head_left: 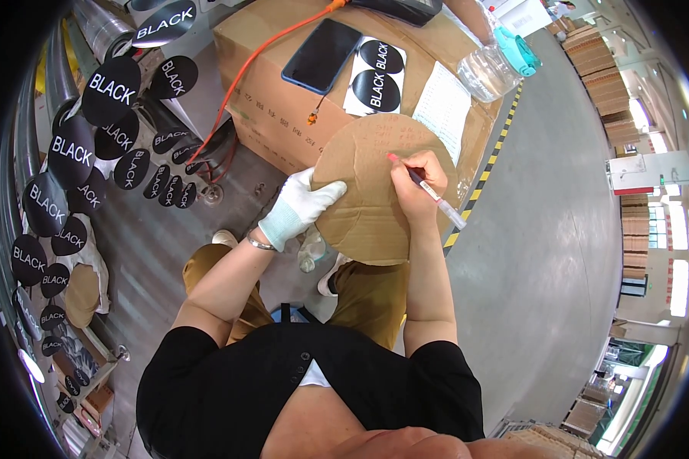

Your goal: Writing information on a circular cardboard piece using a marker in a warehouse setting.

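My left hand (297, 208), in a white glove, grips the left edge of a round brown cardboard disc (367, 222), thumb lying over its face. The disc rests tilted against the near edge of a large cardboard box (272, 122). In my bare right hand (421, 183) is a red-tipped pen (452, 215), a clear cap on its back end. The pen's tip is at the disc's upper part, where several rows of small reddish handwriting show. A crease runs down the disc's middle.
On the box lie a phone (321, 55), a sheet of round black stickers (375, 75), a written paper sheet (442, 107), an orange cord (233, 88) and a clear bottle with a teal lid (488, 73). Metal rollers with black-labelled round ends (73, 153) stand at left.
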`<state>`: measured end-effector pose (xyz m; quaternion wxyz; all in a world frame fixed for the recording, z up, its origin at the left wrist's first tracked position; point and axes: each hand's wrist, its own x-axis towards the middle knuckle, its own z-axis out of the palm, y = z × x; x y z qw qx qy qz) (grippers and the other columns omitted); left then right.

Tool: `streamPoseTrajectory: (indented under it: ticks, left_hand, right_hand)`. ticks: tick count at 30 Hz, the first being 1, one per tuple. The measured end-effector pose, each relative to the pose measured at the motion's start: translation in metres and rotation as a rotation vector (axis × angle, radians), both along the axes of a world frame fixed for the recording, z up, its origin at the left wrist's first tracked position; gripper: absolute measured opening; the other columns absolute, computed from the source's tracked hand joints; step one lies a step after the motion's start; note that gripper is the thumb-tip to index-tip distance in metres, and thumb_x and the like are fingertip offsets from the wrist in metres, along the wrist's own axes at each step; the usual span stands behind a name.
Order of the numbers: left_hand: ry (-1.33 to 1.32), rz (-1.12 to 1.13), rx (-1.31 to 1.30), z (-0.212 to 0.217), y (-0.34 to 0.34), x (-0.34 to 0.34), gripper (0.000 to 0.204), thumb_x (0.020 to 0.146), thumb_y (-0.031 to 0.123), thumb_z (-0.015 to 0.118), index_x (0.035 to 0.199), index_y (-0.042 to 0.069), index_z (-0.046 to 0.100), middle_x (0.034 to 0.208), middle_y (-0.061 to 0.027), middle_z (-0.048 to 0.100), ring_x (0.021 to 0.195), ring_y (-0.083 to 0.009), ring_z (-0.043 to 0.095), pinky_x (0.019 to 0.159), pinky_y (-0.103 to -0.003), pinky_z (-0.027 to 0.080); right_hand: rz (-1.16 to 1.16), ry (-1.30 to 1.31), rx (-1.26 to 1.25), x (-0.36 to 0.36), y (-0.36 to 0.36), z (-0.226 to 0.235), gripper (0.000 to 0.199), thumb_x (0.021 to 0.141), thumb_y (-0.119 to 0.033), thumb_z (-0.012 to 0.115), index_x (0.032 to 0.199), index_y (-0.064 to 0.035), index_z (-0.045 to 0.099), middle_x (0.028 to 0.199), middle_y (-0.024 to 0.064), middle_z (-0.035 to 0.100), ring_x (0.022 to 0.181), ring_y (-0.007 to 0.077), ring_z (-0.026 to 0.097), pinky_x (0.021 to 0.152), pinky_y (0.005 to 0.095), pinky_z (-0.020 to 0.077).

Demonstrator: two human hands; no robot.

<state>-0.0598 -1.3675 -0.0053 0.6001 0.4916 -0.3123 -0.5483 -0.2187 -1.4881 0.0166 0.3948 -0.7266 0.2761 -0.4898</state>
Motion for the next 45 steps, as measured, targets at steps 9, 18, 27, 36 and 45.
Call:
streamPoseTrajectory:
  ticks: [9,18,27,36,45]
  left_hand:
    - [-0.005,-0.008,0.002,0.002,0.000,0.000,0.032,0.085,0.010,0.061,0.113,-0.005,0.056,0.100,-0.0054,0.063,0.087,-0.0085,0.058,0.078,-0.025,0.048]
    - [0.077,-0.020,-0.018,0.005,0.001,0.002,0.034,0.085,0.011,0.061,0.114,-0.005,0.054,0.103,-0.0060,0.062,0.089,-0.0097,0.057,0.080,-0.025,0.048]
    - [0.044,-0.002,-0.006,0.003,-0.001,0.000,0.031,0.086,0.011,0.059,0.112,-0.004,0.056,0.101,-0.0043,0.063,0.088,-0.0080,0.056,0.079,-0.025,0.047]
    - [0.021,0.006,0.022,-0.001,-0.001,0.005,0.031,0.085,0.011,0.060,0.112,-0.004,0.056,0.101,-0.0042,0.063,0.087,-0.0076,0.056,0.078,-0.025,0.047]
    - [0.028,0.010,0.010,0.000,-0.002,-0.002,0.030,0.085,0.010,0.061,0.111,-0.003,0.057,0.101,-0.0040,0.062,0.088,-0.0085,0.056,0.079,-0.025,0.047]
  right_hand:
    - [0.055,-0.027,-0.014,-0.005,-0.003,0.001,0.019,0.073,0.011,0.058,0.071,-0.0026,0.046,0.067,0.0010,0.049,0.056,0.0040,0.043,0.050,0.0186,0.0337]
    - [-0.004,-0.042,0.215,-0.032,-0.012,0.014,0.013,0.077,0.006,0.062,0.077,-0.0031,0.052,0.069,0.0004,0.055,0.060,0.0034,0.048,0.054,0.0179,0.0381]
    - [-0.006,-0.051,0.147,-0.025,-0.010,0.006,0.015,0.075,0.006,0.066,0.073,-0.0015,0.053,0.069,0.0011,0.060,0.060,0.0020,0.049,0.054,0.0172,0.0393]
    - [-0.024,0.027,0.088,-0.021,-0.014,0.006,0.015,0.078,0.006,0.064,0.075,-0.0028,0.052,0.068,0.0001,0.058,0.059,0.0015,0.049,0.052,0.0168,0.0386]
    - [-0.112,0.019,0.106,-0.022,-0.008,0.012,0.016,0.074,0.000,0.069,0.068,-0.0029,0.054,0.063,-0.0028,0.055,0.057,0.0007,0.045,0.050,0.0177,0.0357]
